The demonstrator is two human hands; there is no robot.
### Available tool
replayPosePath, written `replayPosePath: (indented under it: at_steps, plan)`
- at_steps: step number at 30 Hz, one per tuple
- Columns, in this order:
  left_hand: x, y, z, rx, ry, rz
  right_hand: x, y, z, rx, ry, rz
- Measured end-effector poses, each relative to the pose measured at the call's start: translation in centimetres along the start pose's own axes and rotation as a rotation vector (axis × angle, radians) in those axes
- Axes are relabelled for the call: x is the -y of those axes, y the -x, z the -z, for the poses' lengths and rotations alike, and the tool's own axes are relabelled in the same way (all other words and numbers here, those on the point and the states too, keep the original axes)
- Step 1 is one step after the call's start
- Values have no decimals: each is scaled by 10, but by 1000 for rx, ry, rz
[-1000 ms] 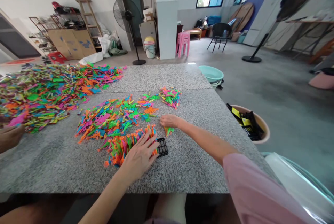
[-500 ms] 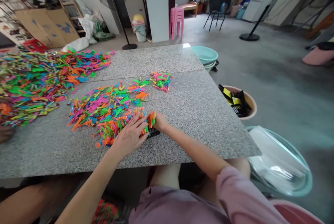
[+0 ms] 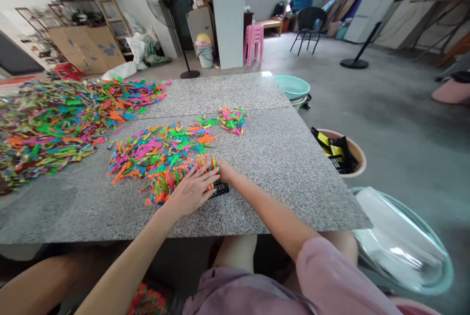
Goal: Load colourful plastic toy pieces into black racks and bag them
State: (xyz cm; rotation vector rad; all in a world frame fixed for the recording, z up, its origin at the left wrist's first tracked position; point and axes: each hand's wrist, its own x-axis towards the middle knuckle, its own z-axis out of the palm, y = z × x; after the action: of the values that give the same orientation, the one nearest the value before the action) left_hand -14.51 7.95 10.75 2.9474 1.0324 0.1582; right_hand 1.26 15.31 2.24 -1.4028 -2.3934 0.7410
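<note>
A row of small plastic toys [image 3: 165, 183] in orange, green, pink and blue stands packed in a black basket [image 3: 221, 188], of which only the right end shows. My left hand [image 3: 191, 190] lies over the row's near side, fingers stretched out and slightly apart. At the right end of the row, my right hand [image 3: 225, 172] is closed around toys at that end; its fingertips are partly hidden behind them. Just beyond the basket spreads a loose heap of the same toys [image 3: 150, 148]. A smaller pile [image 3: 234, 120] sits farther back.
A large mound of mixed plastic pieces [image 3: 55, 124] covers the left of the granite table [image 3: 286, 173]. Off its right edge stand a turquoise basin [image 3: 292, 84], a tub with black baskets [image 3: 336, 151] and a basin with clear plastic [image 3: 402, 241]. Someone's leg [image 3: 55, 276] shows at lower left.
My right hand has brought a bunch of orange and green toys left against the end of the row. My left hand stays on the row. The view has tilted up slightly.
</note>
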Motion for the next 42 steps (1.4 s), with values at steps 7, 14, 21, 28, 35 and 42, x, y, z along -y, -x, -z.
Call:
replayPosePath:
  at_steps: [7, 14, 21, 28, 35, 42]
  plan:
    - [-6, 0, -4, -57, -31, 58, -14, 3, 3, -14, -32, 37]
    - [-8, 2, -3, -57, -15, 56, -40, -79, 45, -251, 93, -92]
    - [-7, 4, -9, -108, 27, 68, -42, -79, 31, -200, 94, -206]
    - [-7, 2, -4, -108, 40, 49, -53, 26, 39, -85, 332, -295]
    - [-2, 4, -8, -115, 31, 45, -60, 2, 63, 83, 640, 154]
    - [2, 3, -10, -83, 41, 79, -63, 47, 31, -171, 7, -139]
